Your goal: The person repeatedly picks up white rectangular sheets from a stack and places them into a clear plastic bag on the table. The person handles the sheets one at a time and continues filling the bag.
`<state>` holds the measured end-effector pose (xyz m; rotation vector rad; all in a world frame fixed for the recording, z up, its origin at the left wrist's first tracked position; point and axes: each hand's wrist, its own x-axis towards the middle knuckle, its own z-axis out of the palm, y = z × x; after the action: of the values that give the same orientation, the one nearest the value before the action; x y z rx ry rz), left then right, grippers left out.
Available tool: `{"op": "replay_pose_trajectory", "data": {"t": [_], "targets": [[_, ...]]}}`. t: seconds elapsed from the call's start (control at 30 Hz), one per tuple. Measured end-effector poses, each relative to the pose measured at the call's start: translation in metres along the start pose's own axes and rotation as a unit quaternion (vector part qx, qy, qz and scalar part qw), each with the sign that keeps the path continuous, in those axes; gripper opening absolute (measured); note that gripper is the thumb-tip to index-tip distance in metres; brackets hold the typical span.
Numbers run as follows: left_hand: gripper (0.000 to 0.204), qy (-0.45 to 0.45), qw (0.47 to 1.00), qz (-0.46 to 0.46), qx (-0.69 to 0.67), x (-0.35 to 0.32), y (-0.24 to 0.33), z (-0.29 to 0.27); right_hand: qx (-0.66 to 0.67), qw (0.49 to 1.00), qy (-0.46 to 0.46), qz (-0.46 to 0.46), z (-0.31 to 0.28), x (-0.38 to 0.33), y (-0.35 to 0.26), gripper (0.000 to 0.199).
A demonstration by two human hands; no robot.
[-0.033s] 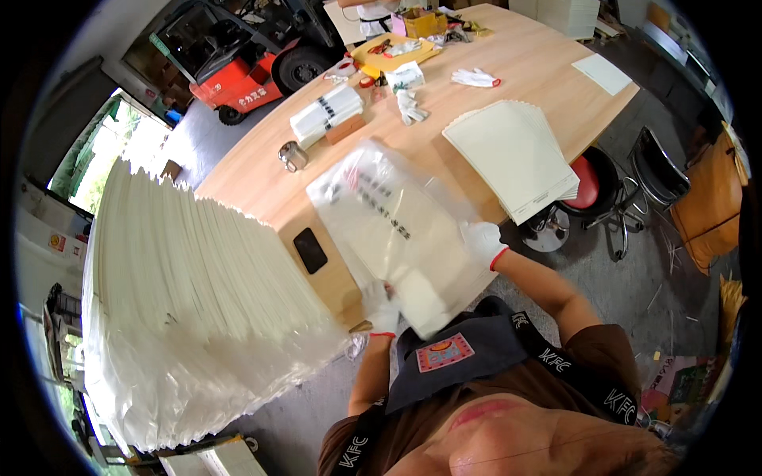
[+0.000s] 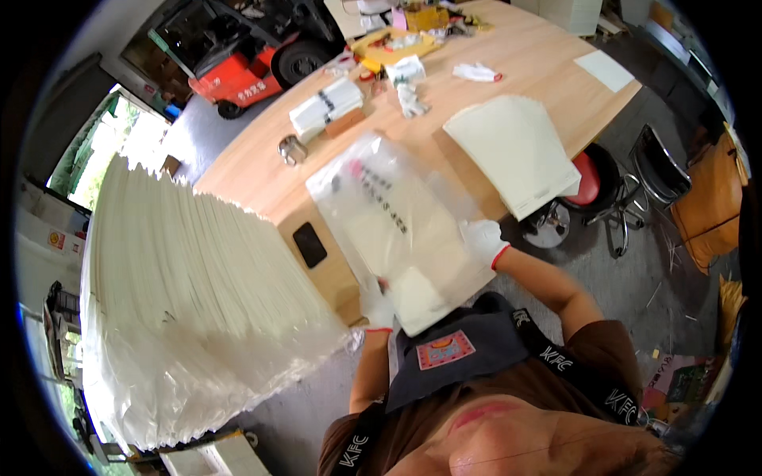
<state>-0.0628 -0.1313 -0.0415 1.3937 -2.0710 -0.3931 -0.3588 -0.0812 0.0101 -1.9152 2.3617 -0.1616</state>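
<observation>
A clear plastic bag (image 2: 432,198) with dark printing and a small red mark lies across the table's near edge. Cream-coloured sheets (image 2: 413,300) show inside it, their near end close to my apron. My left hand (image 2: 376,305), in a white glove with a red cuff, is closed on the bag's near left edge; its fingers are partly covered by plastic. On the opposite side, my right hand (image 2: 482,241), gloved the same way, grips the bag's right edge, its fingertips blurred against the film. A fanned stack of cream sheets (image 2: 512,155) rests beyond my right hand.
A tall plastic-wrapped stack of white sheets (image 2: 190,278) stands close on my left. On the wooden table (image 2: 250,186) are a black phone (image 2: 309,244), a metal cup (image 2: 292,150), folded plastic bags (image 2: 324,107) and spare gloves (image 2: 476,72). Stools (image 2: 591,178) stand right; a red forklift (image 2: 242,75) is behind.
The near end of the sheets has shifted slightly left and away from me. My left hand has moved a little with the bag; my right hand stays nearly in place.
</observation>
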Motion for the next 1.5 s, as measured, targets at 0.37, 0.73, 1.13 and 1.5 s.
{"op": "replay_pose_trajectory", "data": {"t": [0.37, 0.73, 1.13, 1.5], "targets": [[0.02, -0.034, 0.978, -0.066, -0.193, -0.135, 0.041, -0.082, -0.023, 0.969, -0.23, -0.084, -0.044, -0.159, -0.005, 0.018], [0.018, -0.131, 0.989, 0.075, -0.01, -0.114, -0.002, -0.047, -0.079, 0.905, -0.359, -0.214, -0.037, -0.118, 0.025, 0.023], [0.027, -0.134, 0.954, -0.118, -0.242, -0.001, 0.071, -0.085, 0.689, 0.694, -0.164, 0.132, 0.075, -0.06, 0.002, 0.031], [0.016, 0.194, 0.935, 0.213, 0.207, 0.027, 0.254, -0.376, 0.738, 0.607, -0.111, -0.273, -0.188, 0.046, -0.124, 0.045]]}}
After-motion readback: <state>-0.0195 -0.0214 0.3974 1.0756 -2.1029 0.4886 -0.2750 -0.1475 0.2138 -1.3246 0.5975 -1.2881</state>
